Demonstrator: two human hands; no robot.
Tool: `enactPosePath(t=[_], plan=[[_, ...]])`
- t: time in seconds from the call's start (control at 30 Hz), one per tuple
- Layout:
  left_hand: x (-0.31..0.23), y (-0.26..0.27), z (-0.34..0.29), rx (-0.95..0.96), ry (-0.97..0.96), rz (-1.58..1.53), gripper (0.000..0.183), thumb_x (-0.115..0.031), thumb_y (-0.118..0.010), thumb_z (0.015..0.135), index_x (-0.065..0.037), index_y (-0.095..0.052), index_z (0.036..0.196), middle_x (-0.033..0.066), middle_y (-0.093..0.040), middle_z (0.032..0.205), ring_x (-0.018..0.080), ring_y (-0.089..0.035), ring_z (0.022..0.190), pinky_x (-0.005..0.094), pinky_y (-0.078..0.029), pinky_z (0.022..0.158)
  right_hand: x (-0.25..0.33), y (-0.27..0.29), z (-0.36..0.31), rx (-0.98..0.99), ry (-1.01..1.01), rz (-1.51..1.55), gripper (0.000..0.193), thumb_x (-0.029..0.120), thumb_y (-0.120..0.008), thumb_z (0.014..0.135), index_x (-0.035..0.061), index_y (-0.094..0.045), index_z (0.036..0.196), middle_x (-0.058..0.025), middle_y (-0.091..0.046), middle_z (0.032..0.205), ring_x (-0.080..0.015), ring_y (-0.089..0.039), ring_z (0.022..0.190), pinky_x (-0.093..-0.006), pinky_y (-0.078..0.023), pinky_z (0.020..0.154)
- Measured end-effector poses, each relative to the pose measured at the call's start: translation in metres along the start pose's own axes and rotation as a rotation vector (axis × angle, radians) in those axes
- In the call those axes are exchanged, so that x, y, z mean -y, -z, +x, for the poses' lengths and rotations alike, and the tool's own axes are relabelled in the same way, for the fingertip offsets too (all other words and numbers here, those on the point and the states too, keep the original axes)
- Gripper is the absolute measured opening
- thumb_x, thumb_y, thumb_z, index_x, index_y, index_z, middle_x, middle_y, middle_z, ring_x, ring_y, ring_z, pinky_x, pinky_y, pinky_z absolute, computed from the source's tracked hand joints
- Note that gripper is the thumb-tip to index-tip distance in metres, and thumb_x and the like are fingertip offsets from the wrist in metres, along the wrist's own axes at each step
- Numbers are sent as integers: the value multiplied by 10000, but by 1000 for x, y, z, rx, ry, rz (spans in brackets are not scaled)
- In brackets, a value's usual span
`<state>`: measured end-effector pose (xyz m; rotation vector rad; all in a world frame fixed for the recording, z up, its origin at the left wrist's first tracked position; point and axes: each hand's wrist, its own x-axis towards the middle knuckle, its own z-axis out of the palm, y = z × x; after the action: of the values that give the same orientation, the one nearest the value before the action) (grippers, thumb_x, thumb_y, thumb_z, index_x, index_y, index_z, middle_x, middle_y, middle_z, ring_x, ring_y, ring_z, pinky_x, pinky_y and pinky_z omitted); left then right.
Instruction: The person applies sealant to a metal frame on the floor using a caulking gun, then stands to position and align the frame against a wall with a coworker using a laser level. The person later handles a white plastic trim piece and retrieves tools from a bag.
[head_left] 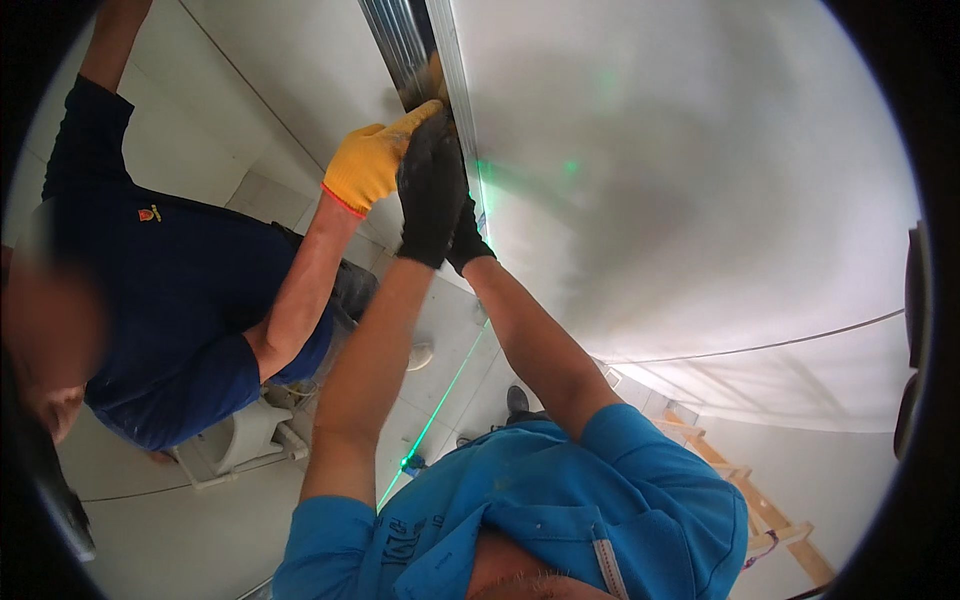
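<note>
The channel is seen beside the wall; the left hand and right hand are crowded near it, their fingers' grip cannot be told. If it slipped, the co-worker's glove could be pinched.

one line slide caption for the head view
Black-gloved left hand and right hand beside a co-worker's yellow-gloved hand, near a ribbed metal strip.
</note>
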<state>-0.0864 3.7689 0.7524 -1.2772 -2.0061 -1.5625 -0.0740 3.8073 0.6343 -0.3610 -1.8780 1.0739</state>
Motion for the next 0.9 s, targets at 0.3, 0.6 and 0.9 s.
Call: enactPosePath(t=[0.3,0.6,0.9], plan=[[15,-4,-23,192,126,-78,354,-85,-542,904,18,-542,1243,161,-588,1238,299,-567,1123,372,-456,960,11,4,-6,73,15,18,628,148,-583,903,5,-300,1445,-223,-394,1442,-350,-354,1365,-399,-295,1135],[1,18,-23,344,320,-643,488,-98,-542,918,-4,-448,1387,88,-544,1317,175,-517,1181,305,-411,1006,15,4,-18,106,-151,443,568,102,-572,933,53,-334,1446,-159,-441,1415,-266,-409,1321,-363,-342,1100],[17,28,-49,371,197,-724,562,-107,-581,945,-37,-377,1464,61,-489,1401,134,-462,1257,281,-388,1041,38,36,-97,105,143,-202,578,67,-587,873,-3,-378,1408,-241,-446,1405,-357,-448,1304,-415,-376,1086]])
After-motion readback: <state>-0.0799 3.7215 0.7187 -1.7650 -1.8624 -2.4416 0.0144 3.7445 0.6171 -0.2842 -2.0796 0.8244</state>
